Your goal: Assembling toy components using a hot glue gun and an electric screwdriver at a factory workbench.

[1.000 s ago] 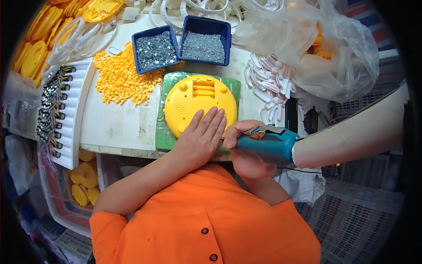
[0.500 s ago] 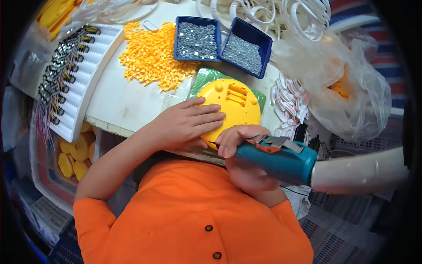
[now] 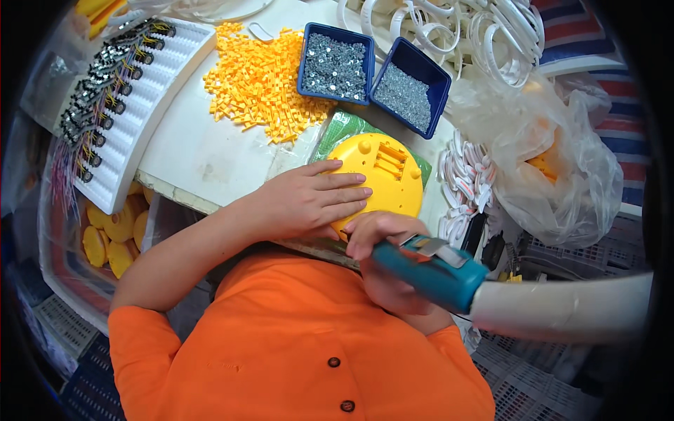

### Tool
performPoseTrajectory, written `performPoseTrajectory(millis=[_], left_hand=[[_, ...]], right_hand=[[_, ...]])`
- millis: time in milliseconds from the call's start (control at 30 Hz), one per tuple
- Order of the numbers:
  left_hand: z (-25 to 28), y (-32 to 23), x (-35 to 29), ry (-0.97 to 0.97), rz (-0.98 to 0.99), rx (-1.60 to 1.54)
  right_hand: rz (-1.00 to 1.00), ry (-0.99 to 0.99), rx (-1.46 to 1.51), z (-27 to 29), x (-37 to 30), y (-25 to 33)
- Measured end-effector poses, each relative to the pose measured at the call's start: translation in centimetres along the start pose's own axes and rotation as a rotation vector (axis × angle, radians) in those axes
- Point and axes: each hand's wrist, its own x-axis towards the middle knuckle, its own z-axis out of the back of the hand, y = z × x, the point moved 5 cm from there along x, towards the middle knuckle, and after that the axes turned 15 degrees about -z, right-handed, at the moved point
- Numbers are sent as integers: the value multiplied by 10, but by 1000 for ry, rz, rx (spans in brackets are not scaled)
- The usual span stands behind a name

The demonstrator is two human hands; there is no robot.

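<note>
A round yellow plastic housing (image 3: 402, 191) lies on a green mat (image 3: 344, 131) at the table's near edge, its battery compartment (image 3: 390, 163) facing up. My left hand (image 3: 309, 198) rests on the housing's left side with fingers stretched flat. My right hand (image 3: 385, 242) is wrapped around a teal electric screwdriver (image 3: 437, 275), which is slightly blurred. The tool is tilted, with its tip at the housing's near edge, partly hidden by my fingers. A thick whitish tube (image 3: 562, 306) covers the tool's rear end and runs off to the right.
Small yellow plastic pieces (image 3: 263, 84) are heaped behind my left hand. Two blue trays (image 3: 335, 99) of small metal parts stand farther back. A white ridged tray (image 3: 151, 112) with wired parts is at left, above a bin of yellow discs (image 3: 121, 223). White strips (image 3: 465, 172) and a plastic bag (image 3: 562, 203) lie right.
The whole view has shifted a little. The screwdriver's rear end and tube sit lower and farther left. My left hand stays flat on the housing, and my right keeps its grip.
</note>
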Motion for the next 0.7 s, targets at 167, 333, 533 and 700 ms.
performPoseTrajectory(millis=[167,333,533,700], left_hand=[[16,-2,17,96,41,-59],[55,13,56,-43,-44,-17],[74,50,68,-125,26,-7],[65,65,63,-342,118,-100]], right_hand=[[213,-110,197,29,22,65],[207,-230,181,89,56,121],[453,-795,-674,127,23,91],[366,-617,-870,98,30,30]])
